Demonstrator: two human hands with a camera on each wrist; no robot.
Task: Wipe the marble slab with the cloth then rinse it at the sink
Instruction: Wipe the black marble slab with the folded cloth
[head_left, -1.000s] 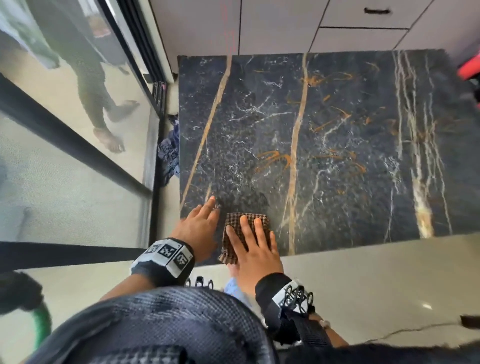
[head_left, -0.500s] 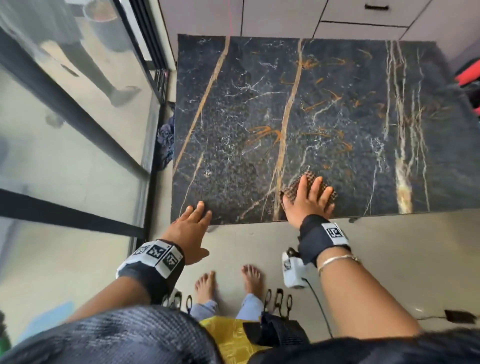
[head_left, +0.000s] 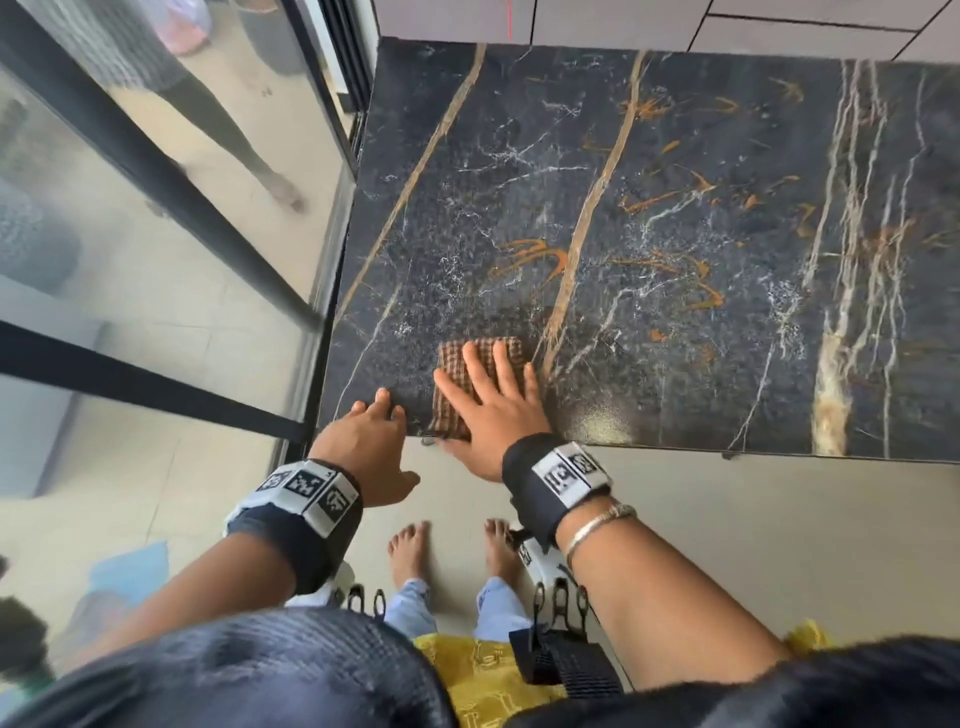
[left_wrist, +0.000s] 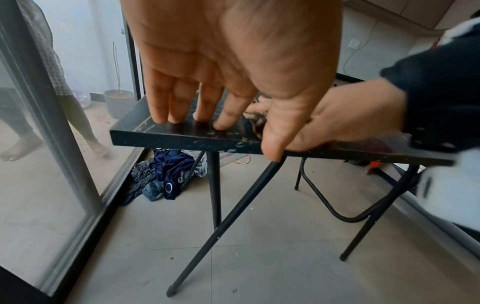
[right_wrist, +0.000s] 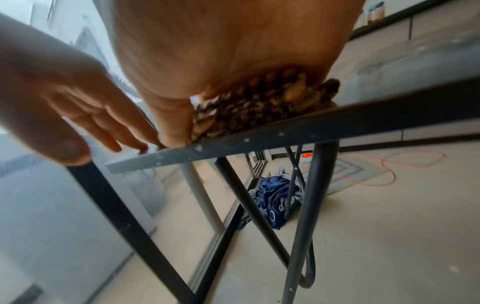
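Pale floor tiles, a glass sliding door (head_left: 156, 218) along one side, and a dark slab (head_left: 675, 234) veined in gold and white that serves as the tabletop on thin black folding legs (left_wrist: 233, 216). The cloth (head_left: 457, 384), brown check and folded into a small pad, lies at the near edge close to the door-side corner, its lower end right at the lip. The right hand (head_left: 491, 410) lies flat on it, fingers spread and straight, pressing it down. The left hand (head_left: 369, 441) rests just beside it on the same edge, fingers extended with their tips on the slab, holding nothing.

The risk, I'd say, is the stand: a hard push across could rock or shift those slim legs, which is likely why the left hand braces. The pad could also slip off the lip, being so near it. Most of the slab is still to cover; no sink is in sight.
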